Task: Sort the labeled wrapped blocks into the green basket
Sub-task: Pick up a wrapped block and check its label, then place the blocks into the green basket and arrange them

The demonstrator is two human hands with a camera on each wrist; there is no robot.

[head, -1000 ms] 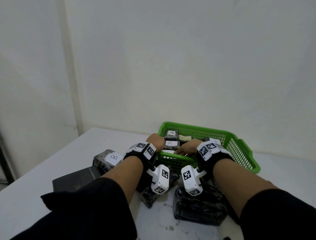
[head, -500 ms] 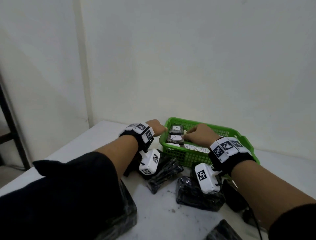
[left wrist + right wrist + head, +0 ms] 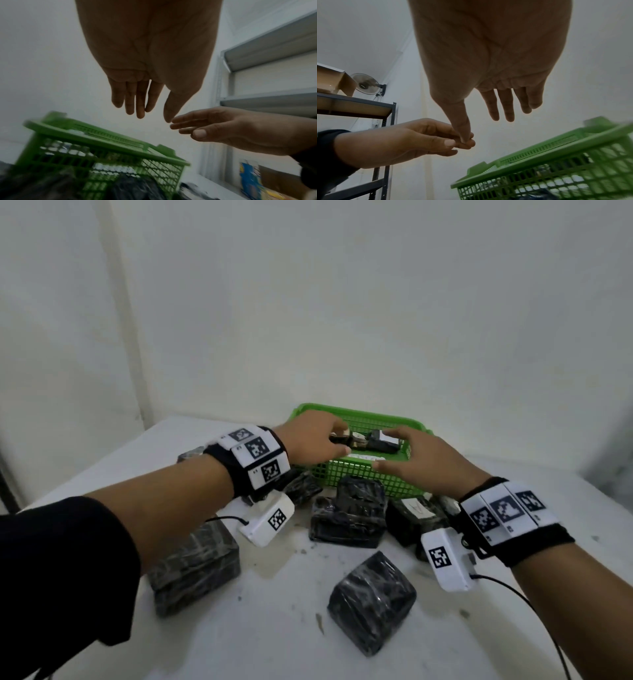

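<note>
The green basket [image 3: 363, 477] stands at the back of the white table and holds several dark wrapped blocks [image 3: 380, 443] with white labels. My left hand [image 3: 337, 445] hovers over the basket's left near corner, fingers relaxed and empty. Over the right part of the near wall is my right hand [image 3: 387, 450], fingers straight, holding nothing. In the left wrist view the left hand [image 3: 150, 115] hangs empty above the basket [image 3: 106, 135]. The right wrist view shows the right hand [image 3: 488, 128] empty above the basket [image 3: 556, 150]. A block labelled A [image 3: 416, 515] lies just in front of the basket.
More black wrapped blocks lie on the table: one near left [image 3: 195, 566], one near centre [image 3: 371, 599], one against the basket's front [image 3: 347, 513]. The table [image 3: 274, 645] butts against white walls. Metal shelving [image 3: 274, 54] stands to the right, and another rack [image 3: 351, 105] to the left.
Both hands have come up out of the basket and now hover open over its near wall. The head view has tipped down, showing more blocks on the table.
</note>
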